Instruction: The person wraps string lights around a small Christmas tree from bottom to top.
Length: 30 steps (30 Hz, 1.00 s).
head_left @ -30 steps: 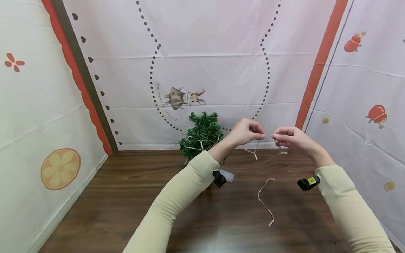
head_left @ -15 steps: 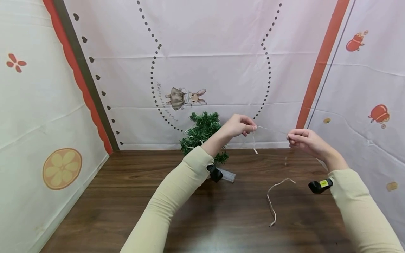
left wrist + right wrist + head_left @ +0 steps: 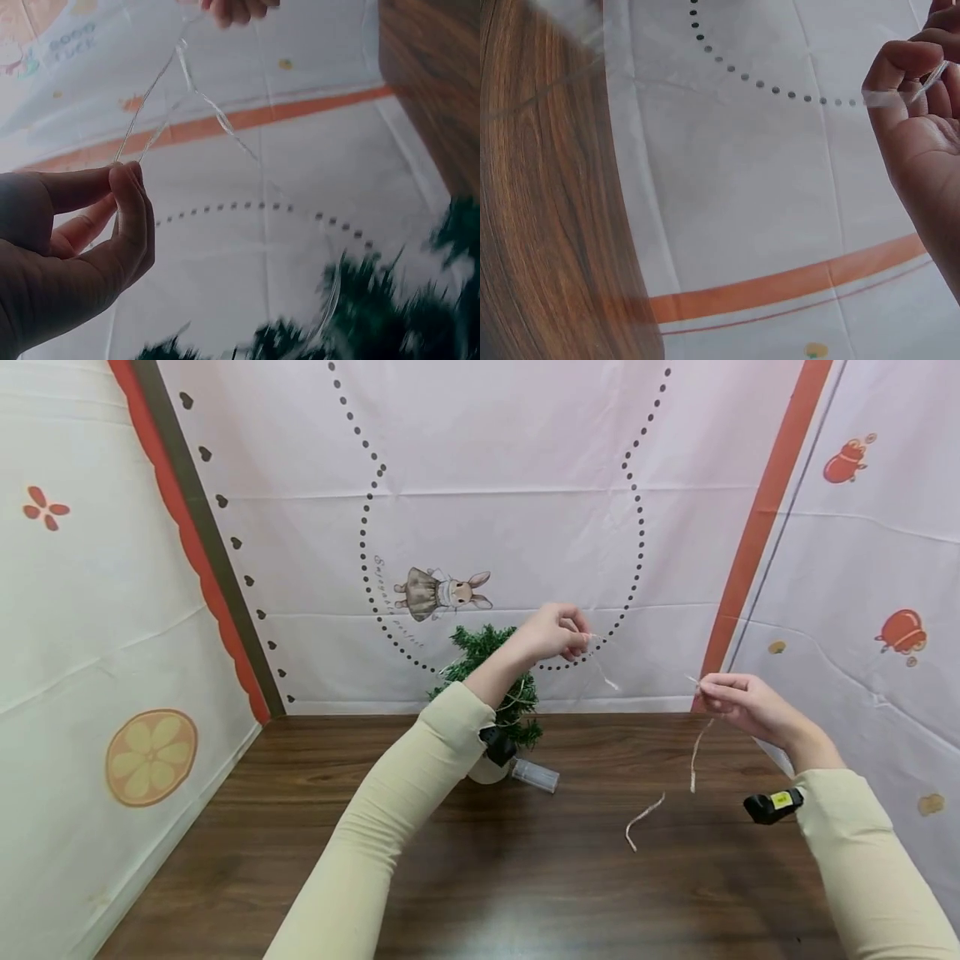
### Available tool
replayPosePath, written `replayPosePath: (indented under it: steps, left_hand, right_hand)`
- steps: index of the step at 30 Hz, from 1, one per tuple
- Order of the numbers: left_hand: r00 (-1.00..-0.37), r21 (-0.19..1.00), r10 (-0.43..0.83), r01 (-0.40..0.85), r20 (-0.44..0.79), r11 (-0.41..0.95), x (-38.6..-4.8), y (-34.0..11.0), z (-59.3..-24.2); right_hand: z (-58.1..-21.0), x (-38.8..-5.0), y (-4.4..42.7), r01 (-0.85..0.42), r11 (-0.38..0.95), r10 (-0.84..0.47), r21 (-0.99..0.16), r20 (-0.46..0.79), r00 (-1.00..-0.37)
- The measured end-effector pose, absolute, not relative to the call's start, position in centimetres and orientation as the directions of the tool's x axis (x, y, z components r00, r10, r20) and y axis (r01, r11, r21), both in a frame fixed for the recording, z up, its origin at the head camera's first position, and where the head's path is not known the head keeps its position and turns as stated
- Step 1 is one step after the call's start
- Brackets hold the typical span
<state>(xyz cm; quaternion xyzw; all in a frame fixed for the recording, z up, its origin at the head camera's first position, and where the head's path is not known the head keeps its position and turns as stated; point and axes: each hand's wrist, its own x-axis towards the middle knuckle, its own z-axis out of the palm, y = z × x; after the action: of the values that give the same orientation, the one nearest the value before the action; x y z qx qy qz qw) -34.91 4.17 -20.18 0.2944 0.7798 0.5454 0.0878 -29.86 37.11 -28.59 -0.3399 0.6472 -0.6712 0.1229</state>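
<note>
A thin, pale string-light wire [image 3: 187, 75] is pinched between thumb and fingertips of my left hand [image 3: 557, 633], raised in front of the green artificial tree [image 3: 480, 643]. A short end of it dangles beside these fingers. To the right and lower, my right hand [image 3: 753, 703] pinches the wire too, and a strand [image 3: 694, 760] hangs beneath it. Another stretch of wire [image 3: 642, 823] shows at the tabletop. Between the hands the wire is too faint to follow in the head view. Loops of it lie around the tree, partly hidden by my left forearm.
The tree stands in a whitish pot [image 3: 489, 772] at the back of the brown wooden table [image 3: 360, 827]. A clear plastic box [image 3: 535, 775] lies beside the pot. Printed cloth [image 3: 525, 527] hangs behind the table and along both sides.
My hands have drawn apart, the left one going up and leftward, the right one rightward. Less wire shows at the tabletop, and a strand now hangs below my right hand.
</note>
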Motion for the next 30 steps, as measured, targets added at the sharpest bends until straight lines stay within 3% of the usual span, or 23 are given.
replayPosePath:
  steps: [14,21,30]
  left_hand:
    - [-0.858,0.928,0.477,0.316,0.190,0.200,-36.8,0.6,-17.3]
    - [-0.884,0.931,0.427,0.300,0.190,0.208,-38.2,-1.0,-16.7]
    - [-0.903,0.935,0.366,0.307,0.228,0.176,-39.9,-2.9,-16.9]
  right_hand:
    - [-28.4,-30.1,39.5,-0.262,-0.252,-0.591,-0.932,0.362,-0.721]
    - [-27.7,-30.6,39.1,-0.288,-0.225,-0.574,-0.931,0.366,-0.732]
    - [-25.9,-31.5,37.0,-0.250,-0.284,-0.544,-0.925,0.371,-0.753]
